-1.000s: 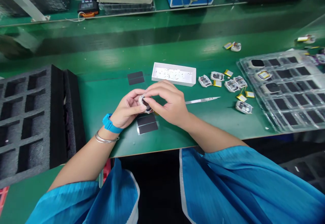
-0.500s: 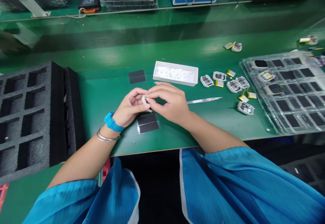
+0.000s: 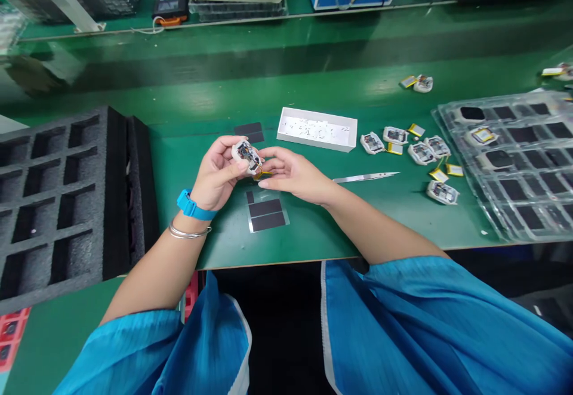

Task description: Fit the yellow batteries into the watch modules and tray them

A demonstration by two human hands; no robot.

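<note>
Black-and-orange device: One [image 3: 170, 8] lay on the back shelf [image 3: 298, 13]; its face was too blurred to read.
White casing: One [image 3: 247, 155], its circuitry showing, was held between the two hands, above the green bench [image 3: 224, 252] and in front of the white box.
Left hand: This hand [image 3: 220, 171] gripped the casing, thumb across its near edge and fingers behind it.
Right hand: This hand [image 3: 280, 169] had its fingers curled around a yellow piece [image 3: 265, 174] at the casing's lower right; whether they pinched it, I could not tell.
Left wrist: It wore one blue band [image 3: 192, 205] and silver bangles [image 3: 190, 232], too close together to count.
Black strips: Two large ones [image 3: 265, 207] and one small piece [image 3: 250, 197] lay just below the hands; a partly hidden dark sheet [image 3: 250, 131] lay behind them.
White box: One [image 3: 320, 117], shallow, with dark specks inside.
Pointed metal tool: One [image 3: 367, 177], beyond the right wrist.
Loose casings: Five [image 3: 443, 193] lay between box and trays, with four yellow-and-silver packs [image 3: 416, 129] near them.
Clear trays: A stack [image 3: 496, 219] at right, carrying three casings [image 3: 496, 159], two dark-faced.
Foam tray: Dark grey, many-pocketed [image 3: 101, 246], at left.
</note>
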